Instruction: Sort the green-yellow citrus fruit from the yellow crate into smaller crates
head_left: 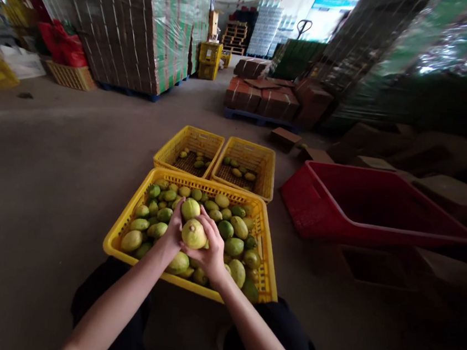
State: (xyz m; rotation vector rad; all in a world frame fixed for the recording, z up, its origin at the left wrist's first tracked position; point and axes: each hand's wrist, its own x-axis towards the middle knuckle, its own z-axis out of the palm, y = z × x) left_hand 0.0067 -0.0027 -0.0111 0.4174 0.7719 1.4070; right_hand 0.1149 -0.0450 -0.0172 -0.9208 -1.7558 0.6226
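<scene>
Over a yellow plastic crate (267, 256) full of green and yellow lemons, my two hands are close together. My left hand (174, 230) is closed around the left side of a greenish lemon (190, 209). A yellower lemon (194, 234), its tip facing me, is held in my right hand (212, 248), with the thumb below it and the fingers along its right side. Both held lemons are just above the pile, almost touching each other. Parts of my left fingers are hidden behind the fruit.
Beyond the full crate stand two yellow crates, left (164, 154) and right (267, 173), with several lemons in each. A red tub (298, 198) is on the right, near cardboard boxes (285, 137). Wrapped pallet stacks (119, 24) rise behind.
</scene>
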